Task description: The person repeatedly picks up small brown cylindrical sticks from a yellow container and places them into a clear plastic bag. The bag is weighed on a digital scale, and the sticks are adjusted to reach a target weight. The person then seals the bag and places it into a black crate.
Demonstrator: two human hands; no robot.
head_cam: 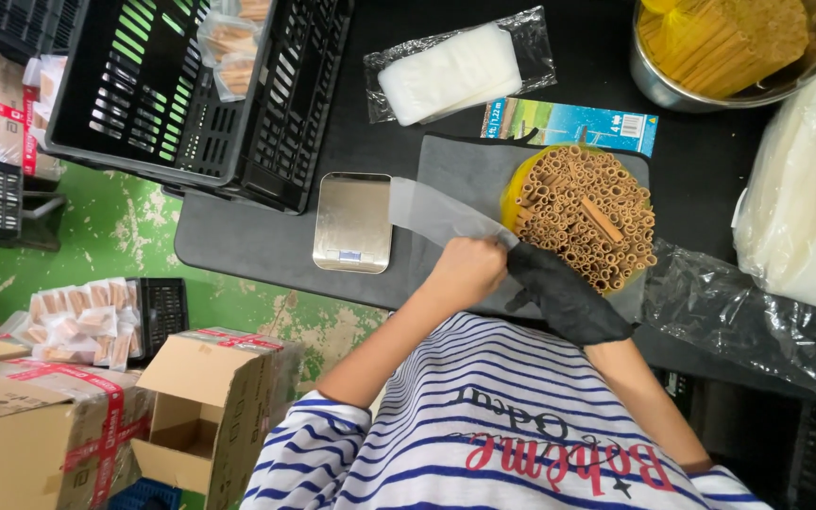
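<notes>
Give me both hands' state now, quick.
Left hand: bare, closed on the clear plastic bag.
Right hand: black-gloved, pinching the same bag's end.

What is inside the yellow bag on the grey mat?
The yellow bag holds upright cinnamon sticks, one loose stick lying across their ends. Their lower lengths and the bag's bottom are hidden.

Worn green floor (125, 227); black table (238, 246); cardboard boxes (40, 425) on floor; even light.

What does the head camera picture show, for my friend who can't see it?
A person's bare left hand and black-gloved right hand hold a clear plastic bag beside a round bundle of brown stick rolls on a dark table. A small metal scale sits nearby.
</notes>
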